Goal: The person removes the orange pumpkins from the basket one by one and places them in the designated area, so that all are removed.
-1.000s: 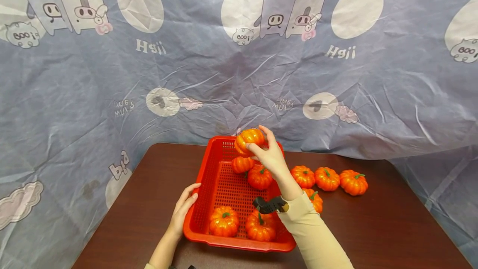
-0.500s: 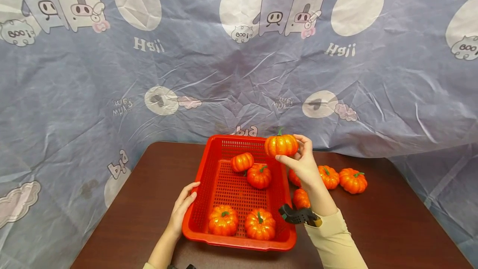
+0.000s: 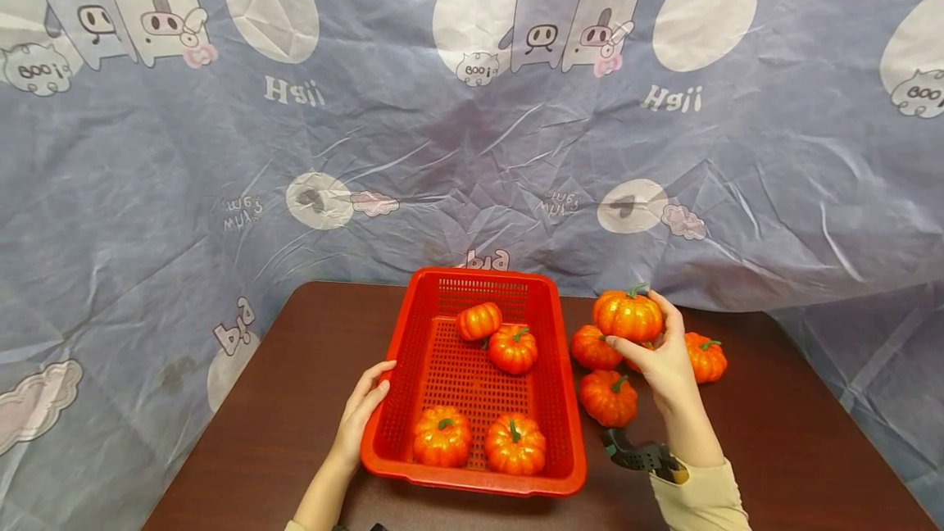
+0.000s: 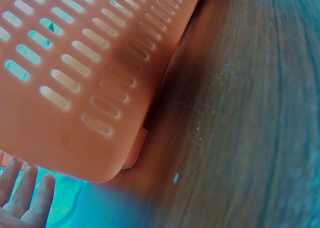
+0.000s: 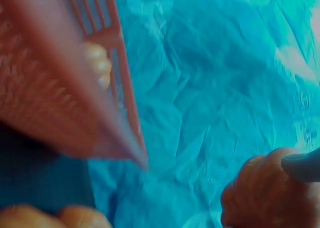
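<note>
My right hand (image 3: 669, 360) grips an orange toy pumpkin (image 3: 628, 316) with a green stem, thumb on its near side, above the table to the right of the basket. That pumpkin (image 5: 270, 193) also fills the lower right of the right wrist view. My left hand (image 3: 357, 416) rests against the left rim of the red plastic basket (image 3: 472, 479). In the left wrist view its fingers (image 4: 42, 198) look fairly straight, beside the slotted wall (image 4: 75, 118). Inside the basket lie several pumpkins: two toward the back, including one (image 3: 514, 349), and two in front, including one (image 3: 442, 437).
Right of the basket, a pumpkin (image 3: 592, 347) and another (image 3: 608, 398) sit on the dark brown table (image 3: 782, 449). Farther right is one more (image 3: 705, 357); another is mostly hidden behind my right hand. A printed grey-blue cloth (image 3: 457, 170) hangs behind the table.
My right hand has carried the pumpkin rightward from above the basket's back to over the pumpkins on the table. The left hand and basket have stayed in place.
</note>
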The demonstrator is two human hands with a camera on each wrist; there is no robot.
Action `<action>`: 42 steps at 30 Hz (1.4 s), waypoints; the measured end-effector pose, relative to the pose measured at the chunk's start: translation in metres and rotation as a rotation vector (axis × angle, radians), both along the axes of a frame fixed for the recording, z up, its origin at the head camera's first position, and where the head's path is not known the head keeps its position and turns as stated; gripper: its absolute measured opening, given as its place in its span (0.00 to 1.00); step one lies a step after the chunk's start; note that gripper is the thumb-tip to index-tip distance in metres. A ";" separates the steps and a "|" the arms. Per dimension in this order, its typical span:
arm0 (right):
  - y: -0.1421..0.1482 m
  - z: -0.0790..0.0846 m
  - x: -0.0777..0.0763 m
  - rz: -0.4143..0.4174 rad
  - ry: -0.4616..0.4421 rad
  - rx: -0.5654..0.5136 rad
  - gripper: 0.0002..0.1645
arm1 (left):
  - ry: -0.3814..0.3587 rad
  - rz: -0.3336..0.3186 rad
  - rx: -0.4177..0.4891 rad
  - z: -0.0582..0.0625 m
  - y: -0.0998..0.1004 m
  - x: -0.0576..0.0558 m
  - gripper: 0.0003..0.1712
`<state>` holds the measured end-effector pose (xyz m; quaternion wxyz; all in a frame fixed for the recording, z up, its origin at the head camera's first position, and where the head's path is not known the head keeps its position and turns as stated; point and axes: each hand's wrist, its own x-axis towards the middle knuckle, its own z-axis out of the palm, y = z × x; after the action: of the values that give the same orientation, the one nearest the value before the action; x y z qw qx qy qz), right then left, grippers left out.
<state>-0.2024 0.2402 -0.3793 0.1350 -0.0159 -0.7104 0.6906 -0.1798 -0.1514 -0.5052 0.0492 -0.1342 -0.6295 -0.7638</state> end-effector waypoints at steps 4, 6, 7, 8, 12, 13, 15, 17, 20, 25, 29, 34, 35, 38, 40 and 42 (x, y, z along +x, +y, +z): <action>0.017 -0.011 0.005 -0.092 -0.041 0.008 0.53 | 0.002 -0.007 0.006 0.000 0.000 0.000 0.21; 0.026 -0.018 0.007 -0.135 -0.067 0.012 0.54 | 0.002 -0.012 0.009 0.000 0.000 0.000 0.21; 0.030 -0.022 0.008 -0.156 -0.082 0.016 0.54 | 0.000 -0.013 0.010 0.000 0.000 0.000 0.21; 0.034 -0.026 0.009 -0.176 -0.095 0.016 0.54 | -0.001 -0.014 0.010 0.000 0.000 0.000 0.21; 0.047 -0.044 0.012 -0.209 -0.139 0.022 0.56 | -0.004 -0.021 0.017 -0.001 -0.001 0.000 0.21; 0.051 -0.048 0.013 -0.210 -0.149 0.025 0.56 | -0.004 -0.022 0.018 -0.001 -0.001 0.000 0.21; 0.057 -0.057 0.016 -0.202 -0.173 0.032 0.58 | -0.004 -0.023 0.017 -0.001 -0.001 0.000 0.21; 0.067 -0.072 0.015 -0.194 -0.179 0.043 0.60 | -0.005 -0.021 0.015 -0.001 -0.001 0.000 0.21; 0.084 -0.097 0.012 -0.180 -0.164 0.070 0.62 | -0.007 -0.019 0.012 -0.001 -0.001 0.000 0.21; 0.088 -0.107 0.021 -0.183 -0.199 0.131 0.60 | 0.000 -0.016 0.011 -0.001 -0.001 0.000 0.21; 0.084 -0.108 0.027 -0.192 -0.254 0.211 0.60 | 0.009 -0.015 0.017 -0.001 -0.001 0.001 0.21; 0.085 -0.119 0.026 -0.229 -0.245 0.263 0.61 | 0.009 -0.025 0.023 -0.001 -0.001 0.001 0.21; 0.085 -0.122 0.025 -0.238 -0.243 0.265 0.62 | 0.007 -0.026 0.025 -0.001 -0.001 0.001 0.21; 0.085 -0.129 0.023 -0.252 -0.242 0.271 0.63 | 0.005 -0.029 0.024 -0.001 -0.001 0.001 0.21; 0.086 -0.133 0.022 -0.263 -0.244 0.280 0.64 | 0.005 -0.031 0.022 -0.001 -0.001 0.001 0.21; 0.086 -0.138 0.022 -0.268 -0.238 0.298 0.64 | 0.004 -0.031 0.020 -0.001 -0.001 0.001 0.22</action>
<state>-0.1808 0.3264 -0.5169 0.1416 -0.1716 -0.8068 0.5473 -0.1789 -0.1522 -0.5058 0.0399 -0.1451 -0.6197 -0.7703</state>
